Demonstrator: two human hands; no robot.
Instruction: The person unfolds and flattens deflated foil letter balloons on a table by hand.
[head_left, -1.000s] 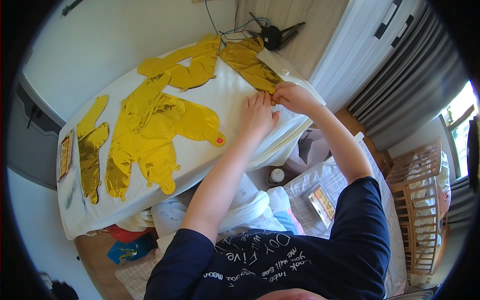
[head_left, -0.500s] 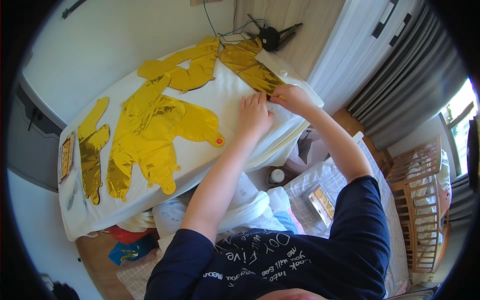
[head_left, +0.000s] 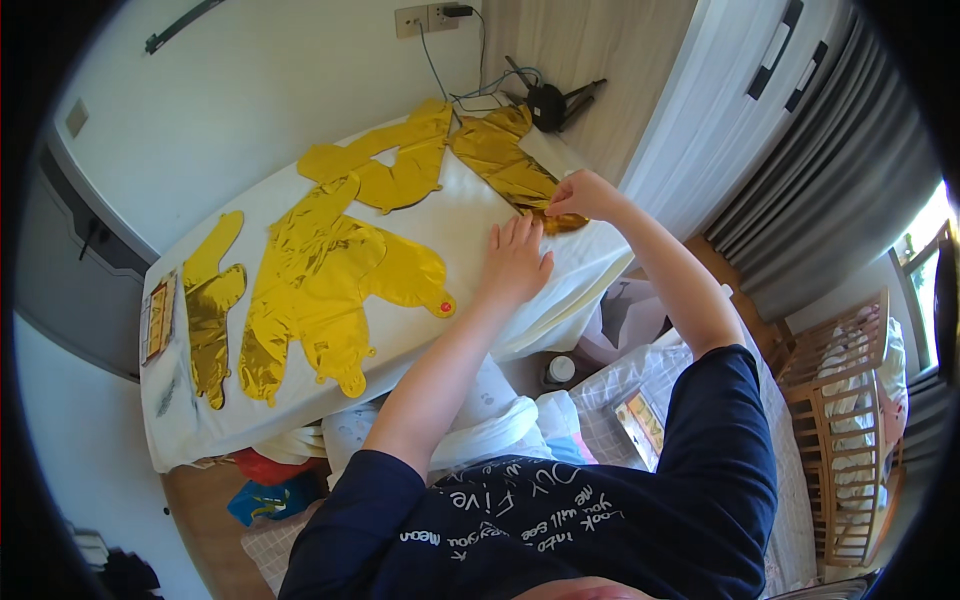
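Two poses, near each other yet apart, over the right part of the white-covered bench [head_left: 474, 214]: left hand [head_left: 516, 264] laid flat with fingers spread, fingertips at or just beside the near end of a crinkled gold foil shape [head_left: 500, 146]; right hand [head_left: 582, 197] above that same end, thumb and forefinger drawn together, too small to make out whether with foil between them; farther back, the rest of that shape, stretched aslant toward a black router [head_left: 547, 106]; to the left, flat on the bench and untouched, a gold foil piece with an opening through it [head_left: 420, 145], a broad many-lobed foil spread [head_left: 320, 275] with a red dot [head_left: 446, 309] on one tab, and a narrow foil strip [head_left: 210, 312]; judging by sheen and creases, likely very light, thin and limp, slippery on the smooth face, quick to wrinkle and easily nicked; best to take hold at the rim or narrow near end with soft finger pads, steady the body with a flat palm, and avoid tugging at the broad middle.
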